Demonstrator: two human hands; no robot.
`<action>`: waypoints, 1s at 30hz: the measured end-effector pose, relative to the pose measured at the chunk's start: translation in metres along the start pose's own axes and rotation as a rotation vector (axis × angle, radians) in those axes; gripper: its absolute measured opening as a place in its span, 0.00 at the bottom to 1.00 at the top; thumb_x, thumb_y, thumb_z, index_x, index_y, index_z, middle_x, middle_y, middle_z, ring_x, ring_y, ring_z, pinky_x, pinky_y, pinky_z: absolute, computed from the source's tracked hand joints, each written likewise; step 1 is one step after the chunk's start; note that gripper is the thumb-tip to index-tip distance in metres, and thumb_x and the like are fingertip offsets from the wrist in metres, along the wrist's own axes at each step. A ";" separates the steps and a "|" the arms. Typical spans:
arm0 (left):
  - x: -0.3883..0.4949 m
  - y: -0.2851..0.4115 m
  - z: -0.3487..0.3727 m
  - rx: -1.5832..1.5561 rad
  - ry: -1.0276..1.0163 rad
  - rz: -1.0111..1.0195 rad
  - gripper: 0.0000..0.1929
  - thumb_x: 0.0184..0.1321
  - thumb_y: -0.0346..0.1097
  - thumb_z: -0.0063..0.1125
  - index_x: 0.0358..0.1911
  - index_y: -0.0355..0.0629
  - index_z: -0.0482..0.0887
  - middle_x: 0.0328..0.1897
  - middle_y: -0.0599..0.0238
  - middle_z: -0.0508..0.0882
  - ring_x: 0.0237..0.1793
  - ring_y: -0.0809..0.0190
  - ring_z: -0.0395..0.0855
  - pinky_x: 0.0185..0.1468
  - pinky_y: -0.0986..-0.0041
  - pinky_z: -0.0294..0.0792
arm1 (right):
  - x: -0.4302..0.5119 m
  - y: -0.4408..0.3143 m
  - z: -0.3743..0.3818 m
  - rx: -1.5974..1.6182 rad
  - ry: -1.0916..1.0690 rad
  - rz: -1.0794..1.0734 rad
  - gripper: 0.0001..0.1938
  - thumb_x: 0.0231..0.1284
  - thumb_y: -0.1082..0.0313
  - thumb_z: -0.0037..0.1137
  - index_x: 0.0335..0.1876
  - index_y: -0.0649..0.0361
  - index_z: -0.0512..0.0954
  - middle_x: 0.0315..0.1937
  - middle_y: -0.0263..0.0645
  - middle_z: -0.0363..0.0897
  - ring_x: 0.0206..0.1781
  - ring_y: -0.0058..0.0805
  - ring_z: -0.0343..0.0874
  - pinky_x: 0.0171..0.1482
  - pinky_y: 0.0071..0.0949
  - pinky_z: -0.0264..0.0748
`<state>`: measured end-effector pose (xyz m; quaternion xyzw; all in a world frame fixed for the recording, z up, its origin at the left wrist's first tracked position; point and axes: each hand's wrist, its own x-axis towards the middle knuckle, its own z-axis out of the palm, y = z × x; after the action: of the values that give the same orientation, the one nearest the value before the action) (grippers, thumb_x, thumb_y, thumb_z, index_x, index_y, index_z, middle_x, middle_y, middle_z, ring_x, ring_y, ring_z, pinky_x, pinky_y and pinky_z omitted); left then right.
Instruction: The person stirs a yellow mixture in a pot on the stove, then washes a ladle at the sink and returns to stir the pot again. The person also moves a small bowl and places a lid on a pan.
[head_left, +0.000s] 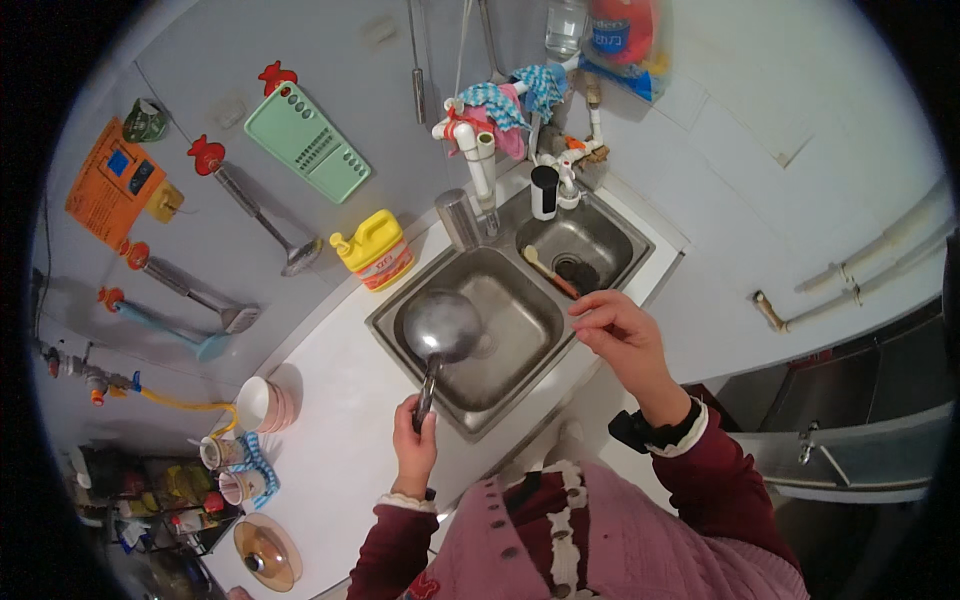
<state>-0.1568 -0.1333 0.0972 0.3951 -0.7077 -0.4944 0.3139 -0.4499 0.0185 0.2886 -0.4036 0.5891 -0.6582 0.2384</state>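
Observation:
My left hand (415, 444) grips the dark handle of a round metal ladle or small pan (441, 326). Its bowl hangs over the left side of the large sink basin (517, 289), with what looks like the rounded underside up. My right hand (621, 337) is raised by the front right of the sink, its fingers bent and slightly apart, with nothing seen in them. Just beyond its fingertips is the orange handle end of a brush (541, 262). That brush lies in the small basin (611, 255) beside a dark scouring pad (581, 277).
A metal faucet (459, 219) stands behind the basins, and a black-and-white dispenser (544, 193) by the small one. A yellow detergent jug (375, 251) is left of the sink. Stacked bowls (259, 403) and a glass lid (262, 553) sit on the white counter (337, 420).

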 end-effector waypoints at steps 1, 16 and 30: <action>0.001 0.000 0.003 0.012 -0.010 -0.059 0.15 0.61 0.30 0.57 0.51 0.38 0.74 0.42 0.58 0.79 0.41 0.60 0.78 0.47 0.72 0.71 | 0.012 0.013 -0.011 -0.012 -0.009 0.065 0.04 0.58 0.78 0.60 0.38 0.63 0.80 0.45 0.34 0.77 0.44 0.18 0.74 0.44 0.16 0.71; 0.026 0.050 0.141 0.270 0.225 -0.227 0.18 0.59 0.32 0.62 0.53 0.41 0.76 0.42 0.58 0.81 0.36 0.60 0.81 0.41 0.72 0.73 | 0.384 0.274 -0.207 -1.362 0.134 -0.325 0.20 0.71 0.54 0.44 0.45 0.67 0.75 0.33 0.56 0.78 0.36 0.54 0.76 0.41 0.47 0.74; 0.070 0.076 0.221 0.123 0.282 -0.431 0.17 0.61 0.31 0.62 0.52 0.39 0.76 0.38 0.66 0.77 0.33 0.69 0.74 0.38 0.77 0.70 | 0.466 0.347 -0.215 -1.605 -0.084 -0.337 0.18 0.66 0.57 0.49 0.26 0.61 0.82 0.32 0.44 0.81 0.38 0.40 0.81 0.42 0.36 0.80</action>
<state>-0.3943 -0.0798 0.1034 0.6201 -0.5852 -0.4461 0.2721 -0.9421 -0.2908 0.0737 -0.5586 0.8028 -0.0478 -0.2030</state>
